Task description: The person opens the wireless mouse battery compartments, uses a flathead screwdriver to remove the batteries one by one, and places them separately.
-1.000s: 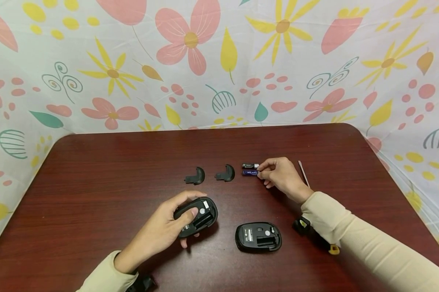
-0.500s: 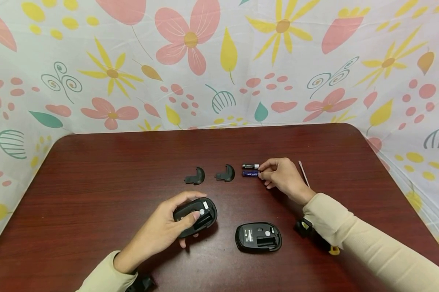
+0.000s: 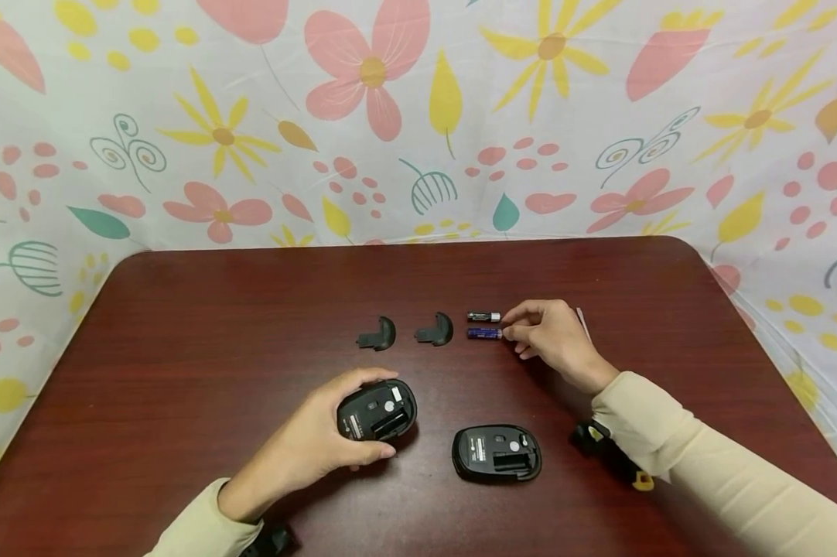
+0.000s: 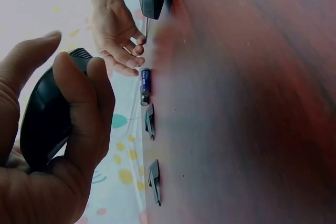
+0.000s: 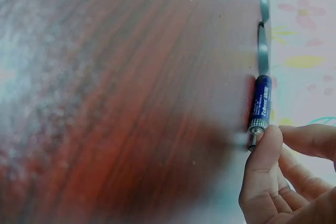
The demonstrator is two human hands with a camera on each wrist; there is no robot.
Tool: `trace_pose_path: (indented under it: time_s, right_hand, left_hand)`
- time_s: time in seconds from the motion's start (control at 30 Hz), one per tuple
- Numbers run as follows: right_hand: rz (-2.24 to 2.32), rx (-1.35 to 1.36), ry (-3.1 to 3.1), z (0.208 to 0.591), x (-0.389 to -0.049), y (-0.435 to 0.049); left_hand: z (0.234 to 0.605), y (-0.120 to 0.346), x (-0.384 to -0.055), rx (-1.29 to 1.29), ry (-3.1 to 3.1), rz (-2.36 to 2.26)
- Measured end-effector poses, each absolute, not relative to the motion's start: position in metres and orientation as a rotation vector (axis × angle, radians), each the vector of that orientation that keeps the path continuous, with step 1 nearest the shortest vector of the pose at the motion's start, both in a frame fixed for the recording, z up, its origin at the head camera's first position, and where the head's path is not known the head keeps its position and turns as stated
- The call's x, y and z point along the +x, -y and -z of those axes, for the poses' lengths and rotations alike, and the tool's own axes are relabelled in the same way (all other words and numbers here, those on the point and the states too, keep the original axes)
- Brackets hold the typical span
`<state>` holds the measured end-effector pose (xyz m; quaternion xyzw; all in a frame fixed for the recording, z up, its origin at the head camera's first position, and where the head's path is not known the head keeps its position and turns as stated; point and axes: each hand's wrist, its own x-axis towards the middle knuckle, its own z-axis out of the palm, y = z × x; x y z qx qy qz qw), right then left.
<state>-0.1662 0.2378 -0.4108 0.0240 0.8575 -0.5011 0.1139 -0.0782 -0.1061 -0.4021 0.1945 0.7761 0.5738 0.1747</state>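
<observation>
My left hand (image 3: 307,441) grips a black computer mouse (image 3: 373,414) bottom side up by its edges, thumb along the near side. The mouse's battery slot lies uncovered. In the left wrist view, fingers curl round the mouse (image 4: 44,121). My right hand (image 3: 558,340) has its fingertips right at the end of a blue AA battery (image 3: 484,334), not wrapped round it. Beyond it lies a black and silver battery (image 3: 484,317). The right wrist view shows thumb and index finger close by the blue battery (image 5: 261,100).
A second mouse (image 3: 497,454) lies upside down on the brown table (image 3: 182,371), its slot uncovered. Two black battery covers (image 3: 377,334) lie left of the batteries. A thin pale rod (image 3: 582,323) lies behind my right hand. A floral cloth (image 3: 391,155) hangs behind the table.
The left thumb has moved off the mouse's underside to its near edge. The blue battery sits slightly farther from the other one, and more of it shows beside the right fingertips.
</observation>
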Motion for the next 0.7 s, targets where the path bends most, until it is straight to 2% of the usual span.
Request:
trace_pose_path:
  time_s: [0.2, 0.7]
  right_hand:
    - [1.461, 0.038, -2.542, 0.404, -0.162, -0.238]
    - [1.471, 0.0, -2.541, 0.384, -0.137, -0.243]
  left_hand:
    - [0.406, 0.107, -0.079, 0.717, -2.465, -1.464]
    - [0.41, 0.112, -0.076, 0.754, -2.587, -1.149]
